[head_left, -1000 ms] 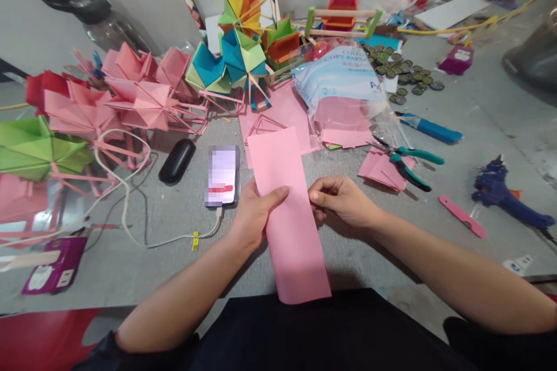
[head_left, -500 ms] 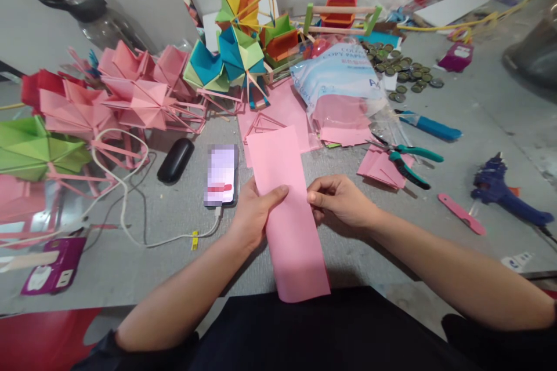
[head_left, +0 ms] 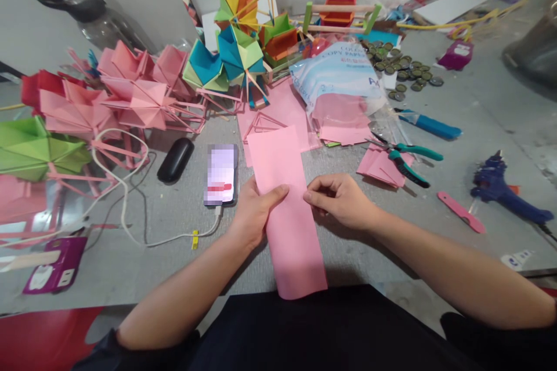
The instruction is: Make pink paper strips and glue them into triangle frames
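Note:
A long strip of folded pink paper lies lengthwise in front of me, its near end curving at the table's edge by my dark shirt. My left hand grips its left side, thumb flat on top and fingers underneath. At the right edge, my right hand pinches the paper between thumb and forefinger, its other fingers curled. Just left of the paper lies a phone with a white cable plugged in. Beyond its far end are pink sheets and a thin pink stick frame.
Folded paper models crowd the left and back. A copy paper bag lies behind. On the right are pliers, a blue cutter, a pink knife, a glue gun and several round metal pieces. A black case sits left.
My right fingertips have shifted slightly left along with the paper's right edge, and the strip looks a little narrower. My left hand has hardly moved.

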`<state>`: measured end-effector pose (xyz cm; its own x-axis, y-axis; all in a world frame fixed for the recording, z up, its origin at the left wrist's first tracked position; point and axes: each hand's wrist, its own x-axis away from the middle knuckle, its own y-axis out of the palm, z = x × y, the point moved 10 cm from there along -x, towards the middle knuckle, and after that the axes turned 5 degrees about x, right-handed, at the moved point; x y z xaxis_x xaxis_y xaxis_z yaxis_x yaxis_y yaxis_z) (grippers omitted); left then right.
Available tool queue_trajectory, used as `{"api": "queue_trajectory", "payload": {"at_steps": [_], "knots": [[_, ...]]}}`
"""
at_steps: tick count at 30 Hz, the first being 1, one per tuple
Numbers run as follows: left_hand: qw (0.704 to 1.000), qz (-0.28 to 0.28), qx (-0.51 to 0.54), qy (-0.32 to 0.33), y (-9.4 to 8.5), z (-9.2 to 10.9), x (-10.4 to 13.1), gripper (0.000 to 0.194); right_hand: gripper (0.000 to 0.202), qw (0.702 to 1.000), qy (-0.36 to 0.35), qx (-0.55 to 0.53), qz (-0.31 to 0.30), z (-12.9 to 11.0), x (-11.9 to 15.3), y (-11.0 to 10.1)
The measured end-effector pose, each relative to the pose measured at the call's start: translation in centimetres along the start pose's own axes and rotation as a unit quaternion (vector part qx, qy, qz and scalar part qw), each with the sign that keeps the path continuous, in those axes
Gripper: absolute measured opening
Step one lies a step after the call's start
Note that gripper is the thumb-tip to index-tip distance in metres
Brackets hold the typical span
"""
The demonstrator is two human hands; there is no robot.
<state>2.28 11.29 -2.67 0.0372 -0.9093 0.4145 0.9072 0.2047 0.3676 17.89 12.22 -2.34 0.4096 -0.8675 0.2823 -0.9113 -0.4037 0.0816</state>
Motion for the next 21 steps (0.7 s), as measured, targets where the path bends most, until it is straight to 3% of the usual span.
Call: {"api": "queue_trajectory", "payload": {"at_steps": [10,16,21], "knots": [[1.000,-0.009,-0.014,-0.018,-0.4,-0.2,-1.1,0.061,0.033,0.990,-0.013,0.123,0.075,-1.3,-0.9,-3.5],[0.996,0.000,-0.085,-0.015,-1.0,0.6,-1.6,0.060,0.023,0.972,0.005,0.219,0.090,-1.6,-1.4,-5.6],[0.989,-0.012,-0.145,0.015,-0.9,1.1,-1.8,0.065,0.024,0.952,0.019,0.294,0.077,-1.8,-1.4,-6.1]]}}
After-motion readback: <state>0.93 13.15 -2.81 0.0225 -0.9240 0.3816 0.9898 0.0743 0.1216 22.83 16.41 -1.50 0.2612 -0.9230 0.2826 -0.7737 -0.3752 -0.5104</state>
